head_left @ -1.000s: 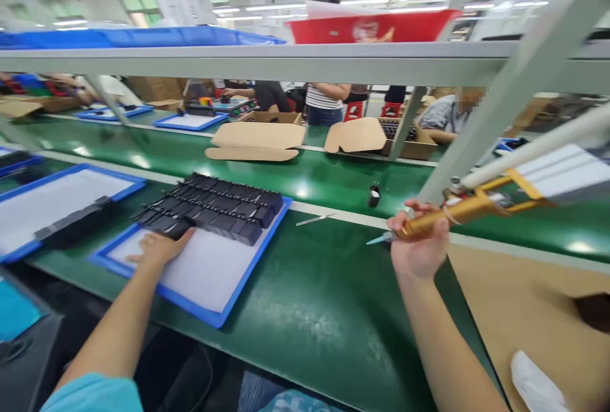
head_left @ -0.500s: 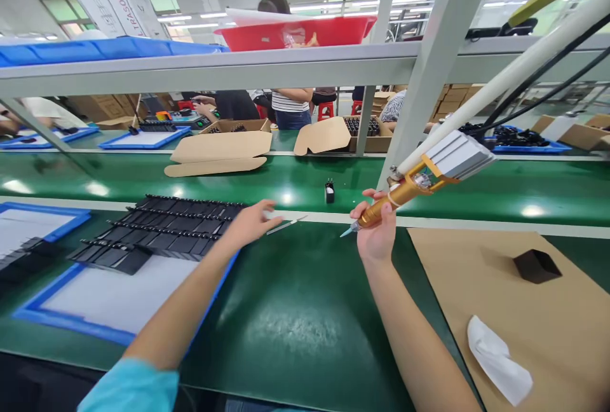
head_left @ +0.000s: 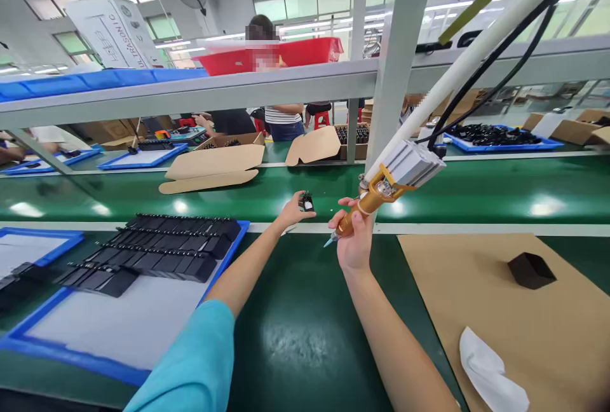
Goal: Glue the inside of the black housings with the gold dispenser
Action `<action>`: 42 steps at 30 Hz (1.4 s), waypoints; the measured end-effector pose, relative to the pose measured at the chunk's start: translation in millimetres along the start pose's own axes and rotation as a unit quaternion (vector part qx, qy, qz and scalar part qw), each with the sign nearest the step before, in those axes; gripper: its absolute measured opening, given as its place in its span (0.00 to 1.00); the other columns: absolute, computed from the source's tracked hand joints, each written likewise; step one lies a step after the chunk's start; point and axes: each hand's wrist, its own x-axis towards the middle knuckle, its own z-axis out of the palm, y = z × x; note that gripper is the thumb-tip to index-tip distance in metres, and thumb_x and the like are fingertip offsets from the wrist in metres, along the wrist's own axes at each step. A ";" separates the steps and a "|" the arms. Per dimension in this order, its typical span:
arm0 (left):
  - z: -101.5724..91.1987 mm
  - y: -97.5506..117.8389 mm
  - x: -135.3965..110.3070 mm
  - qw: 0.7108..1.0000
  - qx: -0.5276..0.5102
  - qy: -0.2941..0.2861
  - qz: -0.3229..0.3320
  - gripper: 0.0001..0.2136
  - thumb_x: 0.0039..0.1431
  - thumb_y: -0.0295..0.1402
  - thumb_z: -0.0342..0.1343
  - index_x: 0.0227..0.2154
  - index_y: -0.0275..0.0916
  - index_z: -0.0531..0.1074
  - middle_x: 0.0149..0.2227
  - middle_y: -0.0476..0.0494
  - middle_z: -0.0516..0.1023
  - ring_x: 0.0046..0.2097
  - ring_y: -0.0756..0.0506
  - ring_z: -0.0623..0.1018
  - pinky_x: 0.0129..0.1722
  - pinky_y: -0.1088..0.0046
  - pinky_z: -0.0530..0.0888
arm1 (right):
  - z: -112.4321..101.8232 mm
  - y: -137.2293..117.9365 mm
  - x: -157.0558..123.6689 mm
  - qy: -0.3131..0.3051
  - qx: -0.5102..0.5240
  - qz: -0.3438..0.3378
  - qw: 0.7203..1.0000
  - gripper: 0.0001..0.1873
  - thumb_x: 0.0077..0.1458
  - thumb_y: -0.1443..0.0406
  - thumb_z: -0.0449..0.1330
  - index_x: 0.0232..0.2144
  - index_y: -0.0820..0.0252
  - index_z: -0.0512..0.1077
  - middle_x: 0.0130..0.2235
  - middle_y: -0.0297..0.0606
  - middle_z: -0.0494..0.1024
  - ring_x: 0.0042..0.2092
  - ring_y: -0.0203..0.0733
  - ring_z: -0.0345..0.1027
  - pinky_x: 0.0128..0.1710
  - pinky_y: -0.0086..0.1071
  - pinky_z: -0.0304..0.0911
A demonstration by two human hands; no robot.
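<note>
L hand pinches blk unit; R hand grips gold tool. Tray prob. part-done: far-edge rows set, near edge pending.

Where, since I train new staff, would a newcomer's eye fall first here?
Probably on the golden tool in the right hand, its pale blue tip pointing down and left. Next, perhaps, the left hand, reaching out to a small black part near the middle. Then the rows of black blocks on the blue-rimmed tray at left.
</note>
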 end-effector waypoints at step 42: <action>32.2 -22.8 -187.0 0.995 -0.053 -0.071 0.044 0.21 0.51 0.36 0.63 0.48 0.40 0.68 0.53 0.39 0.72 0.52 0.41 0.74 0.51 0.64 0.74 | 21.3 -7.8 -21.8 0.003 -0.025 0.006 1.000 0.15 0.53 0.51 0.58 0.40 0.47 0.62 0.41 0.29 0.70 0.23 0.28 0.64 0.25 0.30 0.62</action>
